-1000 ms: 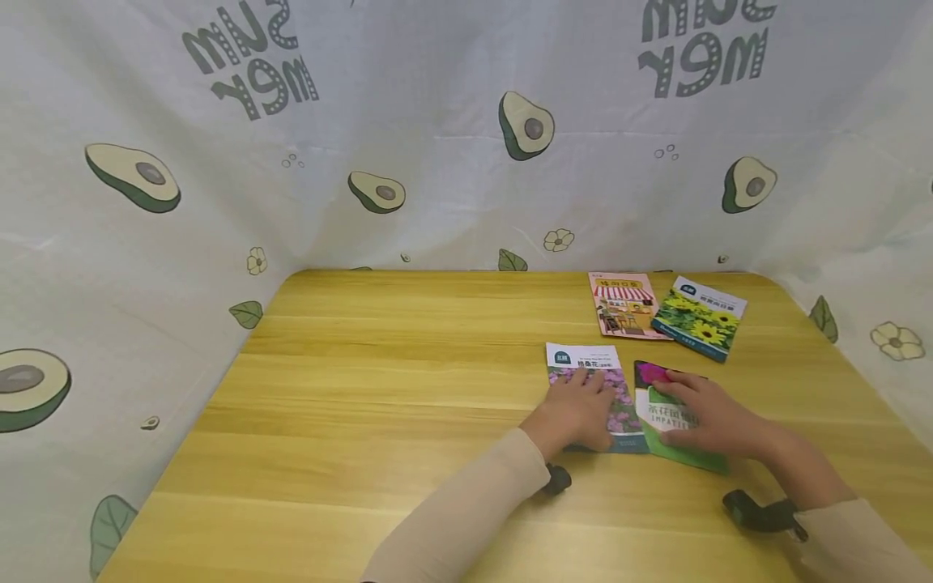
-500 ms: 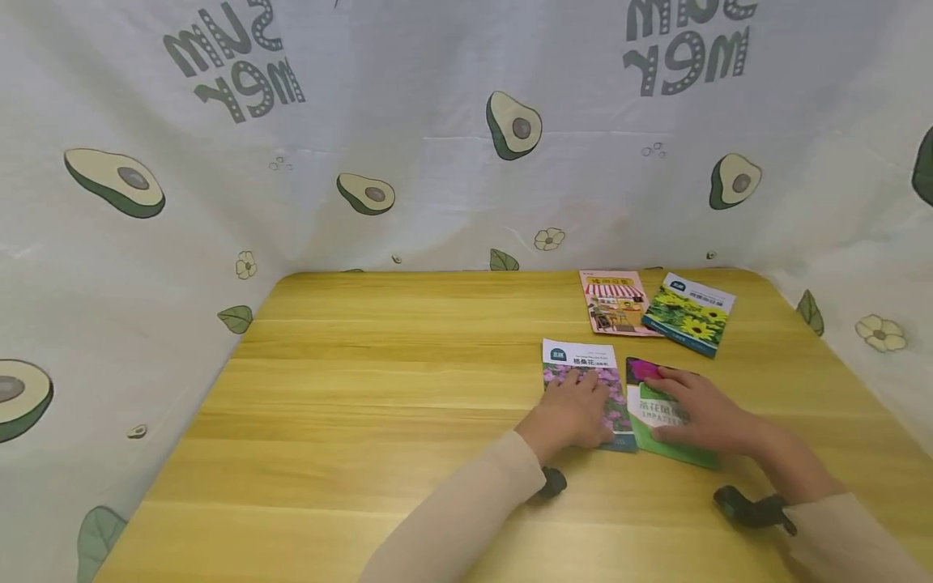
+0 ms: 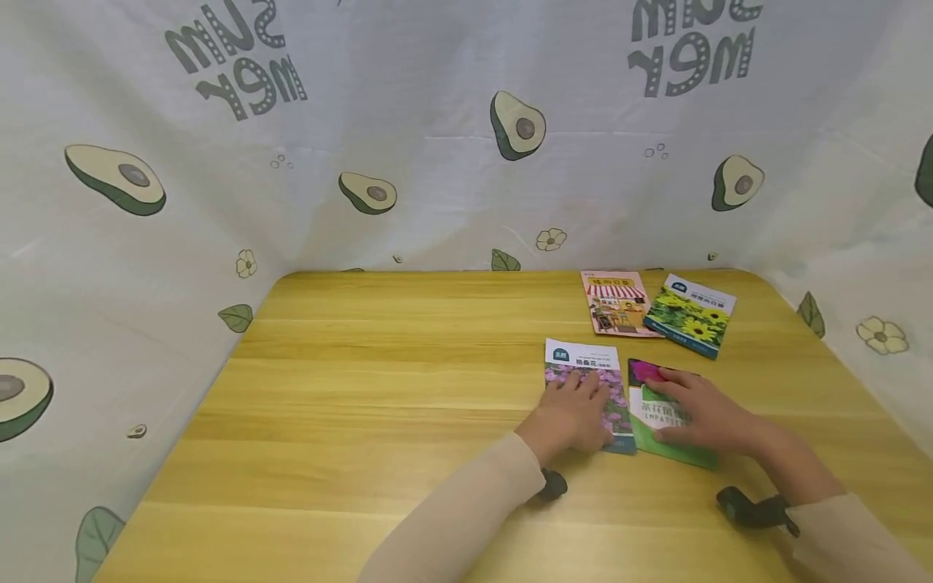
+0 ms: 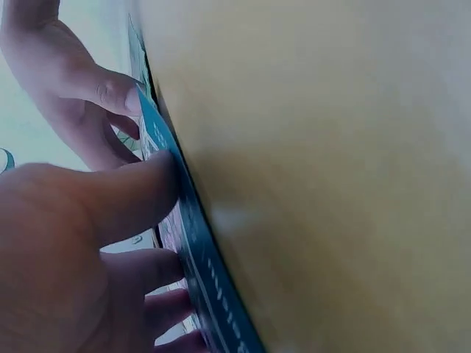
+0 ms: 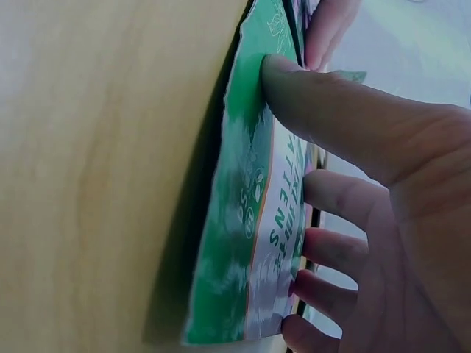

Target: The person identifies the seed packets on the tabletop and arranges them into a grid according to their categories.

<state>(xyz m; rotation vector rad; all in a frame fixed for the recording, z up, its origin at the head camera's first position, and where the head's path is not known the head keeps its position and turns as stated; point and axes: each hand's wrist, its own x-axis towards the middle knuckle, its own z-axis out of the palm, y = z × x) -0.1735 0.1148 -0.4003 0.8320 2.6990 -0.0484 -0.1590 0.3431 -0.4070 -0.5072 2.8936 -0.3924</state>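
In the head view, my left hand rests on a seed packet with purple flowers, a white top and a dark blue bottom band. The left wrist view shows my thumb and fingertips lying on that packet's face near the blue band. Beside it, my right hand touches a green and white impatiens seed packet with a magenta flower. Its thumb presses the green lower part in the right wrist view, fingers spread over the far side. Both packets lie side by side on the table.
Farther back on the wooden table lie a pink seed packet with a striped awning picture and a yellow-flower seed packet, whose corner meets the pink one. An avocado-print curtain hangs behind and along the sides.
The head view has shifted slightly. Both hands stay on the same two packets; the purple-flower packet's lower edge has turned a little to the left.
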